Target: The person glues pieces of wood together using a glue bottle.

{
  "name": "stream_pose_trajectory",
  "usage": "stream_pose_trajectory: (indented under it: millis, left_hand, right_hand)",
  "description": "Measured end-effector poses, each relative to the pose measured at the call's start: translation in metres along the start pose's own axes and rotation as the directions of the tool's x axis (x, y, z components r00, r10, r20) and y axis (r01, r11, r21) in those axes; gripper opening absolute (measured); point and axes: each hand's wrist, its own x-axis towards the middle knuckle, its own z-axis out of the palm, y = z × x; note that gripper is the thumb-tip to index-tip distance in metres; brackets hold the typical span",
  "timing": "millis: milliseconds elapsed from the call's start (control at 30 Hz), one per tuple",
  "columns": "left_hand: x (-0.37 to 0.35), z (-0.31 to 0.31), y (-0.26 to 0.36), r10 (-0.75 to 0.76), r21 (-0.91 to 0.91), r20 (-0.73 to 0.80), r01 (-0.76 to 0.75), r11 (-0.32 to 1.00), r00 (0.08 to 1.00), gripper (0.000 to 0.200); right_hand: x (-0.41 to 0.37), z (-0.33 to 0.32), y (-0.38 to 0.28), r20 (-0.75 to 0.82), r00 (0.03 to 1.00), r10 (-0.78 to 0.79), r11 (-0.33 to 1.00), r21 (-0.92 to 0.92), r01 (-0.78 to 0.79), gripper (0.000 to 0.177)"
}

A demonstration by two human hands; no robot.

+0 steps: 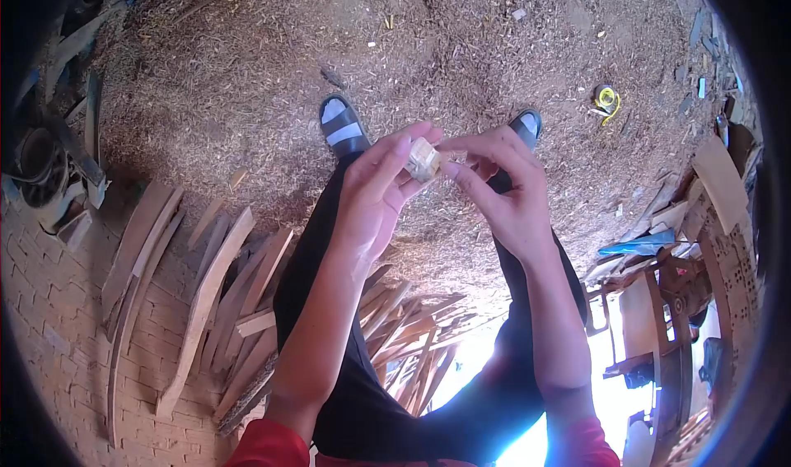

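Between my hands is a small pale, blocky object (423, 160), greyish on one side and cream on the other. Its exact kind is too small to make out. My left hand (379, 179) is closed around it, with the thumb along its near left side. Thumb and forefinger of my right hand (507, 187) pinch at the object's right edge, where the fingertips partly hide it. Both hands are raised in front of my knees, over the ground.
Wood chips cover the ground (247, 80). Curved wooden planks (206, 302) lean at the left, and more timber lies behind my legs. A yellow tape measure (607, 99) lies at the upper right. Blue plastic (638, 245) and wooden frames stand at the right. Machinery (41, 170) is far left.
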Motion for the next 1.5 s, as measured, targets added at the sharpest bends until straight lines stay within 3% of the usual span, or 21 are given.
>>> stream_pose_trajectory:
  millis: [67, 167, 400, 467, 567, 667, 867, 933, 1100, 1200, 1267, 1333, 1500]
  left_hand:
    - [0.002, -0.007, -0.006, -0.008, 0.009, 0.009, 0.008, 1.0, 1.0, 0.044]
    - [0.004, -0.009, -0.009, -0.017, 0.014, 0.047, 0.017, 1.0, 0.999, 0.044]
    - [0.003, 0.011, -0.011, -0.095, -0.057, 0.059, 0.098, 0.994, 0.994, 0.046]
    - [0.003, 0.008, -0.011, -0.105, 0.003, 0.071, 0.105, 0.995, 0.992, 0.049]
    - [0.003, 0.008, -0.01, -0.086, 0.149, 0.076, 0.074, 0.986, 0.993, 0.049]
    - [0.004, 0.011, -0.011, -0.051, 0.272, 0.074, 0.029, 0.962, 0.996, 0.048]
    - [0.005, 0.016, -0.016, 0.005, 0.358, 0.047, -0.021, 0.933, 0.999, 0.048]
    - [-0.009, 0.012, -0.022, -0.003, 0.336, -0.001, 0.003, 0.942, 1.0, 0.047]
    - [-0.09, 0.03, -0.003, 0.035, 0.236, -0.096, -0.011, 0.972, 0.995, 0.043]
    - [-0.173, 0.052, 0.022, 0.017, 0.277, -0.111, 0.015, 0.961, 0.994, 0.043]
    - [-0.226, 0.075, 0.038, 0.05, 0.165, -0.138, -0.027, 0.986, 0.989, 0.041]
    - [-0.277, 0.093, 0.061, 0.067, 0.086, -0.135, -0.056, 0.995, 0.989, 0.037]
    - [-0.383, 0.134, 0.151, 0.226, 0.053, 0.095, -0.231, 0.971, 0.97, 0.033]
  right_hand:
    - [0.006, 0.002, -0.015, -0.047, 0.999, -0.02, 0.999, 0.044, 0.022, 0.037]
    - [0.005, 0.002, -0.02, -0.017, 0.992, -0.122, 0.992, -0.032, 0.121, 0.034]
    - [-0.004, -0.013, 0.003, -0.008, 0.995, -0.101, 0.995, 0.023, 0.101, 0.037]
    - [-0.005, -0.014, 0.005, -0.024, 0.994, -0.111, 0.992, 0.053, 0.112, 0.038]
    - [-0.005, -0.014, 0.002, -0.055, 0.98, -0.189, 0.972, -0.154, 0.179, 0.037]
    - [-0.008, -0.012, 0.005, -0.027, 0.952, -0.305, 0.829, -0.5, 0.252, 0.033]
    - [-0.015, -0.007, 0.01, -0.027, 0.978, -0.205, 0.825, -0.542, 0.158, 0.018]
    - [-0.012, -0.006, 0.008, 0.01, 0.969, -0.246, 0.816, -0.538, 0.212, 0.016]
    - [-0.061, -0.006, -0.062, 0.083, 0.948, -0.306, 0.811, -0.498, 0.306, 0.015]
    - [-0.103, -0.02, -0.139, 0.153, 0.916, -0.371, 0.82, -0.409, 0.401, 0.016]
    - [-0.132, -0.026, -0.196, 0.206, 0.89, -0.406, 0.764, -0.457, 0.454, 0.023]
    - [-0.162, -0.031, -0.27, 0.213, 0.87, -0.445, 0.73, -0.478, 0.49, 0.019]
    - [-0.219, -0.02, -0.413, 0.115, 0.796, -0.594, 0.624, -0.559, 0.546, 0.013]
